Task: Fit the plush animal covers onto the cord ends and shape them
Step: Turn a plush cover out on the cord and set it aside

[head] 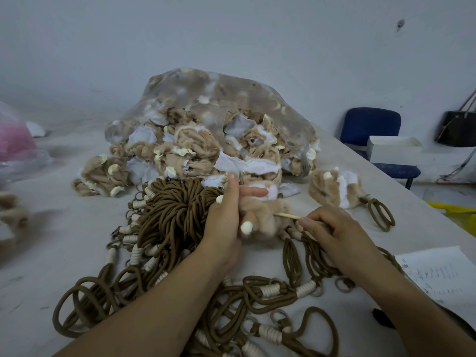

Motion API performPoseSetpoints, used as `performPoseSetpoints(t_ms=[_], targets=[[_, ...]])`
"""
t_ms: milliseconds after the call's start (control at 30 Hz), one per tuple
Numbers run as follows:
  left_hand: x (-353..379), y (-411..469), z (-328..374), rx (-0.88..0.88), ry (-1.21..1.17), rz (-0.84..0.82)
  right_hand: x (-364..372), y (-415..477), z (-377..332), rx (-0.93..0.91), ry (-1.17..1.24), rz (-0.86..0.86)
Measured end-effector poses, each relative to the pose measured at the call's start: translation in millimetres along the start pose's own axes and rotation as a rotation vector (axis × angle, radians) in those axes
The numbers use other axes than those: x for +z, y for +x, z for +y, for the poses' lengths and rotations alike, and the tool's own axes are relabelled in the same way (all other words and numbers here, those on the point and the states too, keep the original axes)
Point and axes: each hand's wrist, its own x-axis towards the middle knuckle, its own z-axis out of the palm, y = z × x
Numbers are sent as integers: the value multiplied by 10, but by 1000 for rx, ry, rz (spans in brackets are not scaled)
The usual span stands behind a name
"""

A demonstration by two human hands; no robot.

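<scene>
Centre frame: left hand point(226, 215) gripping tan fuzzy plush animal cover point(262, 217); right hand point(334, 228) pinching thin pale wooden stick point(287, 215). Best poking gently, bracing cover firmly, avoiding tears.

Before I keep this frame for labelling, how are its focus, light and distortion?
Head view: soft, dim light, no glare, faint shadows; left hand, right hand and cover sharp; pink bag at the left edge blurred; wide-angle stretch toward the corners.
</scene>
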Motion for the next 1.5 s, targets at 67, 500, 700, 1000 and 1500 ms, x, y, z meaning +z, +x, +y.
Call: performPoseSetpoints(t_ms=[67,500,700,1000,1500], targets=[[3,-5,-1,-7,-13,-35,-32,5,-10,-11,38,16],[27,-68,-29,-10,31,-190,-87,9,37,50,102,1],[96,-89,-66,24,4,-155,31,-20,-125,83,127,16],[91,-42,-47,105,97,127,101,-49,-187,108,47,93],[70,-46,-71,235,68,176,152,-76,-182,217,87,53]])
